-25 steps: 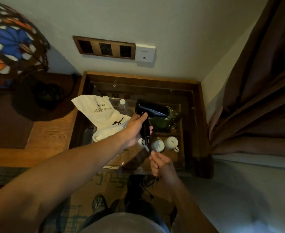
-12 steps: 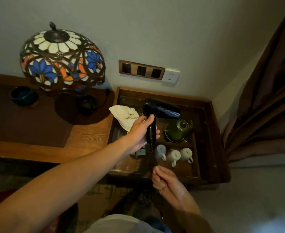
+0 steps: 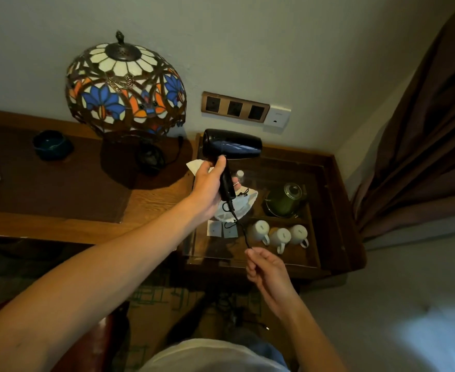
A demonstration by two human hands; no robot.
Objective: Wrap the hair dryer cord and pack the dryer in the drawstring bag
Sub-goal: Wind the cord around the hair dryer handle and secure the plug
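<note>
My left hand (image 3: pixel 210 183) grips the handle of a black hair dryer (image 3: pixel 231 146), held upright above the glass-topped side table, barrel pointing right. Its black cord (image 3: pixel 241 226) hangs from the handle's base down to my right hand (image 3: pixel 266 267), which pinches it between thumb and fingers. The rest of the cord trails down toward the floor in shadow. The white drawstring bag (image 3: pixel 241 205) lies on the glass behind the dryer handle, mostly hidden by my left hand.
A stained-glass lamp (image 3: pixel 125 87) stands on the wooden desk (image 3: pixel 151 202) to the left. Under the side table's glass (image 3: pixel 320 210) sit a green teapot (image 3: pixel 285 201) and three white cups (image 3: pixel 280 234). Wall sockets (image 3: pixel 234 107) are above; a brown curtain (image 3: pixel 422 146) hangs at right.
The view has swung left and up, showing more of the lamp and desk. My left hand has raised the dryer a little; my right hand still pinches the cord below it.
</note>
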